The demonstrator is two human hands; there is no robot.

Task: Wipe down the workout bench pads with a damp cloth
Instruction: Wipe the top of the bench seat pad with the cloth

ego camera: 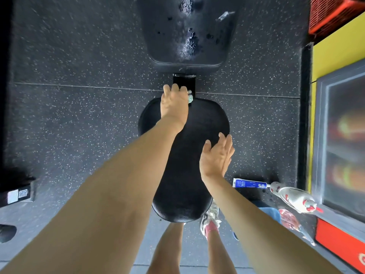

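Note:
The black seat pad (183, 155) of the workout bench runs up the middle of the view. Beyond it lies the back pad (187, 32), whose surface is cracked and worn. A black metal bracket (184, 81) joins the two. My left hand (173, 103) reaches to the seat pad's far end, with its fingers curled down over a small teal cloth (190, 98). Only a corner of the cloth peeks out at the hand's right side. My right hand (216, 157) hovers at the seat pad's right edge, fingers straight, holding nothing.
A white spray bottle (292, 196) with red marks, a blue-and-white tube (249, 183) and a blue container (271, 213) lie on the speckled rubber floor at the right. A yellow-and-red cabinet (339, 135) lines the right side. My shoe (211, 218) stands by the seat's near end.

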